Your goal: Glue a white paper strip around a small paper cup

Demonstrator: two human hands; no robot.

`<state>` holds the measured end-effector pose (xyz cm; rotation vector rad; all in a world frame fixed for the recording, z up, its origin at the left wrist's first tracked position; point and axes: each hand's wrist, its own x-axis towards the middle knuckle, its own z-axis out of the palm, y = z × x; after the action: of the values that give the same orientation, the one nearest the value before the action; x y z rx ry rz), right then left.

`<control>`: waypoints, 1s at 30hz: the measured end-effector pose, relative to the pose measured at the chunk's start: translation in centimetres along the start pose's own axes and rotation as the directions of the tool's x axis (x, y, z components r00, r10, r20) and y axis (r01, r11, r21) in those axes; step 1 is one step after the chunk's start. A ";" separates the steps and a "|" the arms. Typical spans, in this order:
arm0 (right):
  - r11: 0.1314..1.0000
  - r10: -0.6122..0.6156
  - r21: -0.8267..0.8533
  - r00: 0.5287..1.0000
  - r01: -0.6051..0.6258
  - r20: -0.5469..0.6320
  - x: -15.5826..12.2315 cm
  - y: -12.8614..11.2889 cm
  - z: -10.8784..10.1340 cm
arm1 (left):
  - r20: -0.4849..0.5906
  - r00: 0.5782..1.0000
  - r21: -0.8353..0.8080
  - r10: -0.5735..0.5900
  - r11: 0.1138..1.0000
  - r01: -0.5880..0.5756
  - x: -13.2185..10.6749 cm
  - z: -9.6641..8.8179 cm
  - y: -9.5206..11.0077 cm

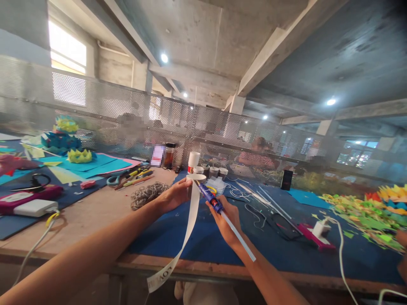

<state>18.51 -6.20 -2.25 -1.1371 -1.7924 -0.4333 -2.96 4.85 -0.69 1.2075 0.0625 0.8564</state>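
My left hand (177, 195) is closed, its fingertips pinching the top of a long white strip (191, 220). Printed letters show on the strip's lower end, which hangs past the table's front edge. A pale round rim lies at the top of the strip; whether the two are one piece I cannot tell. Wrapped in my right hand (229, 216) is a blue glue gun (210, 198), its nozzle pointing up and left, close to the strip's top. From its back a long translucent glue stick (240, 239) sticks out over my right forearm.
Left of my hand lies a bundle of grey cord (148, 195), with pliers and scissors beyond. White cups (193, 160) stand behind my hands. Power strips (316, 237) and cables lie at both sides, coloured paper pieces (365, 216) at right. A perforated metal screen (178, 127) borders the back.
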 end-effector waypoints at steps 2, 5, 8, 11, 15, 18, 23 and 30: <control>1.000 0.001 -0.006 1.000 -0.001 0.004 0.0 0.0 0.0 | -0.004 1.000 -0.008 -0.003 1.000 0.003 -0.1 0.2 0.1; 1.000 0.014 -0.011 1.000 -0.014 0.003 0.0 -0.1 0.0 | -0.004 1.000 -0.022 -0.005 1.000 0.005 -0.1 0.4 0.2; 1.000 0.022 -0.006 1.000 -0.022 -0.001 -0.1 0.0 -0.1 | -0.004 1.000 -0.028 -0.006 1.000 0.006 -0.1 0.6 0.3; 1.000 0.013 -0.006 1.000 -0.013 0.003 0.0 0.0 -0.1 | -0.006 1.000 -0.019 -0.003 1.000 0.003 -0.1 0.5 0.3; 0.999 0.016 -0.028 1.000 -0.017 -0.012 0.0 0.0 -0.1 | -0.001 1.000 -0.008 0.001 1.000 -0.001 -0.1 0.5 0.3; 1.000 0.010 -0.020 1.000 -0.011 -0.023 0.0 0.0 -0.2 | 0.009 1.000 -0.015 0.000 1.000 0.001 -0.2 0.6 0.3; 1.000 0.018 -0.021 1.000 -0.018 -0.021 0.0 0.1 -0.4 | 0.021 1.000 -0.049 -0.009 0.999 0.010 -0.2 0.7 0.3; 0.999 0.017 -0.047 0.999 -0.019 -0.039 0.1 0.1 -0.5 | 0.016 0.999 -0.060 -0.029 0.998 0.030 -0.2 0.5 0.3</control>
<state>18.84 -6.49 -1.90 -1.1690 -1.7450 -0.4857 -3.07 4.35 -0.36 1.1536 0.0418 0.8183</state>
